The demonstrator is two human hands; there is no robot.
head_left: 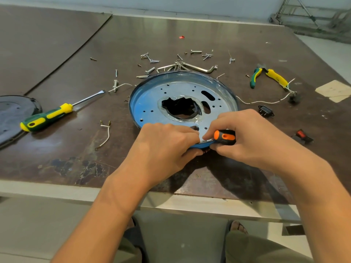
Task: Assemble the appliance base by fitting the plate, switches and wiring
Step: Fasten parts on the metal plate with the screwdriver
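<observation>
Left hand [167, 147] pinches base [149, 102] rim, right hand [247, 137] grips orange screwdriver [225, 137].

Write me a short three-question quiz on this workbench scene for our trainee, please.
1. True or false: the green-and-yellow screwdriver lies left of the blue base.
2. The right hand grips: A) pliers, B) an orange-and-black tool, C) a red switch.
3. What does the left hand hold?
Key: 1 true; 2 B; 3 the blue base's near rim.

Both hands [199, 141] work at the blue plate's [150, 99] near rim, right gripping an orange-black screwdriver [225, 137].
</observation>
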